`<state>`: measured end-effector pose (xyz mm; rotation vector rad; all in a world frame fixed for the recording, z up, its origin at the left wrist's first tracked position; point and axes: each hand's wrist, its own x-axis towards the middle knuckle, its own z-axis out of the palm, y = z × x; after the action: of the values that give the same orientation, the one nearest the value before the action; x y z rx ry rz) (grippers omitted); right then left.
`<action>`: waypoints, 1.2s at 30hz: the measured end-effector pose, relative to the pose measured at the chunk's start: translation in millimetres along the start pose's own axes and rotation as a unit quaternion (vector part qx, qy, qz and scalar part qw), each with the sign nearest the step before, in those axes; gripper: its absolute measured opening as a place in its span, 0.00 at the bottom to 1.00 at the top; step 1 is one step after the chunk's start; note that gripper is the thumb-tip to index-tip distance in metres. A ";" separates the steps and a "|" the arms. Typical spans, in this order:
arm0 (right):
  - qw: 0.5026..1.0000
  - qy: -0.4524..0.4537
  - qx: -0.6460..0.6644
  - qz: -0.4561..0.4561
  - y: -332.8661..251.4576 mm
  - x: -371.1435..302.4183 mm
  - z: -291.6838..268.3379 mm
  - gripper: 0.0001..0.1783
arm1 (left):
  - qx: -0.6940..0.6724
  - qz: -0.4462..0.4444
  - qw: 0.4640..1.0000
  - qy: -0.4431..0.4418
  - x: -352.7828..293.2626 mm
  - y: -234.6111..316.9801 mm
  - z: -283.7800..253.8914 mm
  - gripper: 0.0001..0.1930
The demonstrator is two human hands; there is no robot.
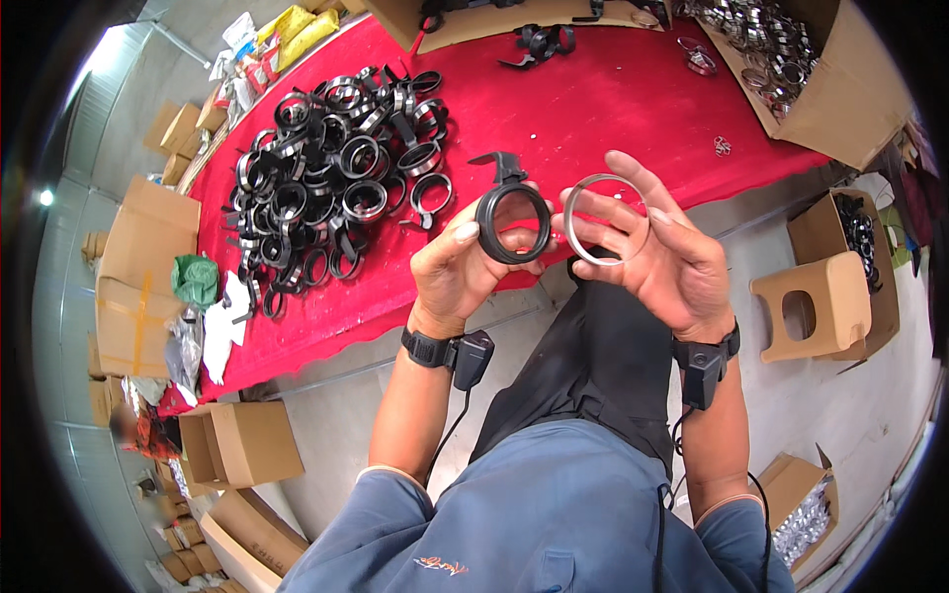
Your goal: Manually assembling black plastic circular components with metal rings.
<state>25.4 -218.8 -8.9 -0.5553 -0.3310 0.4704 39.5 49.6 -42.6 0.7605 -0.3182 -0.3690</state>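
Note:
My left hand (457, 265) is closed around a black plastic ring with a tab (484, 219), its tab pointing up and away from me. A thin silver metal ring (576, 244) is held upright in my right hand (682, 265), its fingers behind the hoop and the thumb at its right edge. The two rings are side by side, a small gap between them, above the near edge of the red-covered table (593, 109). To the left on the cloth lies a large heap of black rings with silver bands (336, 173).
An open carton of silver rings (840, 89) stands at the far right. Another carton (455, 35) is at the table's far edge, beside a few loose black rings (541, 44). A beige plastic stool (840, 296) and cartons (262, 445) stand on the floor.

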 end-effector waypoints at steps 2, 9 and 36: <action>1.000 0.008 -0.007 0.004 1.8 -4.5 0.2 0.33 | -0.025 -0.008 1.000 -0.014 -4.1 -2.0 -0.2 0.42; 0.992 0.069 -0.103 -0.034 7.6 -13.7 0.0 0.35 | 0.136 0.007 0.991 0.018 -13.9 -0.1 12.8 0.47; 0.854 0.066 -0.474 -0.205 50.7 -19.7 10.7 0.37 | 0.320 0.031 0.947 0.011 -18.4 -11.9 34.8 0.43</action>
<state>-12.7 -186.3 -32.7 -1.4375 -0.5337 -0.1947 6.5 28.5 -30.0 1.3882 -0.4477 -0.1926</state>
